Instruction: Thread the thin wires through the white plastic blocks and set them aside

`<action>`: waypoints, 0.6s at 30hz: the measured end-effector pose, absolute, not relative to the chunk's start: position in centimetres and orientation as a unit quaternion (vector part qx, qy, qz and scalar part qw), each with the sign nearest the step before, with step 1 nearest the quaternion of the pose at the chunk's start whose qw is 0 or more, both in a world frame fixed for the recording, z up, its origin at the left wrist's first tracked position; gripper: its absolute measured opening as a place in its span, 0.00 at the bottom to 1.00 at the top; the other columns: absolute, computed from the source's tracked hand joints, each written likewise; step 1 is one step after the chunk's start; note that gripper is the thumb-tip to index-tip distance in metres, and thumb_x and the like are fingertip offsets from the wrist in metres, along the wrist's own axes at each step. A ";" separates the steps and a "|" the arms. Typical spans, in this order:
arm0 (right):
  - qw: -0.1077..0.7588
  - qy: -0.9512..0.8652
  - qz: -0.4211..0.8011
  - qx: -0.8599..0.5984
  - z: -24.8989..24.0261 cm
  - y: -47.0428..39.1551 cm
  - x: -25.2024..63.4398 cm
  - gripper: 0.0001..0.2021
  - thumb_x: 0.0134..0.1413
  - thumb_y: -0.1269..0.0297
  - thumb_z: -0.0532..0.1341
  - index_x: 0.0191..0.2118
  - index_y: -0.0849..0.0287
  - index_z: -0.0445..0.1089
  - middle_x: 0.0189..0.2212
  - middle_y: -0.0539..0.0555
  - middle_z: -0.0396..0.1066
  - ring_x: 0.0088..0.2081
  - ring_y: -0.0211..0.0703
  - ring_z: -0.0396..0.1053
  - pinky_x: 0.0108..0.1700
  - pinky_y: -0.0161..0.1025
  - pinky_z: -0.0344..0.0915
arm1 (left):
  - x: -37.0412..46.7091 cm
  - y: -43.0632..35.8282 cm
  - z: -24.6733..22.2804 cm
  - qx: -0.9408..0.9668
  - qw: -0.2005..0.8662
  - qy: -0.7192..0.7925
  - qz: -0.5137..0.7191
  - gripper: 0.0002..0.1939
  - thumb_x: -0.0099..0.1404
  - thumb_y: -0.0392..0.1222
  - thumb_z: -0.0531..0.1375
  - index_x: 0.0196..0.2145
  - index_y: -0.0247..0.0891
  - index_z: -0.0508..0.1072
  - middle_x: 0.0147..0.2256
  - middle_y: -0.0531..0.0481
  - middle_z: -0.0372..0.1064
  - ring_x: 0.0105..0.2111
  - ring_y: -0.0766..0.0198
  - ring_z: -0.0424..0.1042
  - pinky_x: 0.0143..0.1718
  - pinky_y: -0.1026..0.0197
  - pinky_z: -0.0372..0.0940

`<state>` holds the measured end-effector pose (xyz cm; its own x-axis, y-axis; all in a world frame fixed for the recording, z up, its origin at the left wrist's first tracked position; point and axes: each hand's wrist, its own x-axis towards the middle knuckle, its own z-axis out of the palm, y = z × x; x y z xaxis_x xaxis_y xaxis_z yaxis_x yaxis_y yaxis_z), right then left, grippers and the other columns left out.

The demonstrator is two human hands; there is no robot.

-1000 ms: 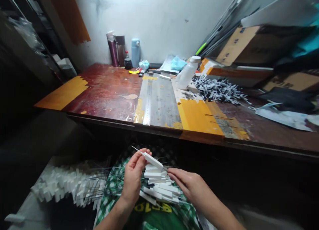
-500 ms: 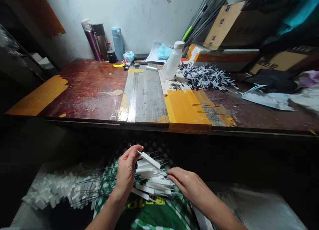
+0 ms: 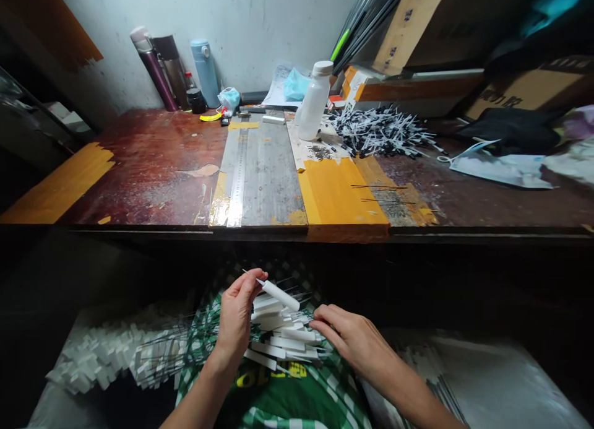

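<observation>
My left hand (image 3: 236,314) pinches the thin tapered end of a white foam-like block on a wire (image 3: 281,296). The block slants down to the right, above a loose pile of similar white pieces (image 3: 297,335) on my lap. My right hand (image 3: 348,331) is at the right side of this pile, thumb and fingers pressed together near the thin ends of the pieces; what lies between them is too small to make out. A green checked cloth with yellow lettering (image 3: 271,377) lies under the pile.
More white wired pieces (image 3: 102,355) are heaped at my lower left. Past my lap runs the desk's edge (image 3: 260,229). On the desk are a steel ruler (image 3: 237,184), a white bottle (image 3: 315,101), a heap of black-and-white sticks (image 3: 383,130) and a face mask (image 3: 503,167).
The white block in my left hand has turned a little about its length. Both hands stay nearly in place. The desk has shifted slightly left in the view as the camera turned.
</observation>
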<state>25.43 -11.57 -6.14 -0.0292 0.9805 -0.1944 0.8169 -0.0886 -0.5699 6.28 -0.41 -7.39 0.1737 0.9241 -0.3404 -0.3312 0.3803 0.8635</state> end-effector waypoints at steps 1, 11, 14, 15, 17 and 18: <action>0.160 -0.665 0.295 -0.667 -6.1 -11.6 25.6 0.11 0.67 0.62 0.52 0.38 0.54 0.71 0.31 0.51 0.72 0.32 0.42 0.71 0.35 0.34 0.63 | 6.3 -0.4 -7.4 0.325 0.695 0.456 0.451 0.14 0.58 0.50 0.65 0.35 0.36 0.80 0.36 0.45 0.77 0.41 0.59 0.74 0.46 0.59 0.65; 0.188 -0.646 0.257 -0.693 -5.7 -13.0 26.4 0.11 0.65 0.60 0.54 0.33 0.55 0.70 0.30 0.50 0.71 0.30 0.40 0.70 0.33 0.33 0.64 | 6.8 -0.5 -7.0 0.367 0.690 0.479 0.399 0.20 0.58 0.54 0.64 0.39 0.35 0.79 0.40 0.42 0.77 0.45 0.53 0.74 0.52 0.53 0.65; 0.242 -0.637 0.174 -0.711 -4.3 -13.5 29.0 0.11 0.67 0.61 0.53 0.39 0.54 0.71 0.34 0.50 0.71 0.34 0.39 0.72 0.38 0.32 0.65 | 6.0 0.5 -7.7 0.477 0.656 0.482 0.330 0.26 0.62 0.60 0.57 0.47 0.37 0.76 0.47 0.42 0.75 0.50 0.51 0.72 0.54 0.51 0.64; 0.250 -0.623 0.127 -0.731 -3.5 -13.5 30.6 0.11 0.68 0.63 0.52 0.41 0.54 0.72 0.35 0.50 0.72 0.36 0.39 0.72 0.41 0.32 0.65 | 5.7 1.2 -8.1 0.547 0.612 0.487 0.298 0.27 0.60 0.61 0.57 0.48 0.39 0.75 0.49 0.44 0.74 0.51 0.49 0.71 0.54 0.51 0.64; 0.222 -0.570 0.016 -0.791 -1.1 -13.4 34.6 0.11 0.68 0.64 0.52 0.44 0.54 0.72 0.39 0.51 0.73 0.39 0.40 0.72 0.44 0.33 0.65 | 5.2 2.7 -9.1 0.686 0.486 0.489 0.231 0.27 0.55 0.63 0.59 0.45 0.44 0.77 0.48 0.46 0.74 0.53 0.46 0.69 0.55 0.49 0.63; 0.189 -0.534 -0.036 -0.824 0.2 -13.3 36.8 0.10 0.67 0.65 0.53 0.45 0.54 0.72 0.40 0.52 0.73 0.40 0.41 0.73 0.44 0.34 0.65 | 5.1 3.4 -9.6 0.707 0.470 0.481 0.218 0.25 0.52 0.62 0.61 0.42 0.44 0.78 0.46 0.45 0.75 0.53 0.43 0.69 0.56 0.47 0.62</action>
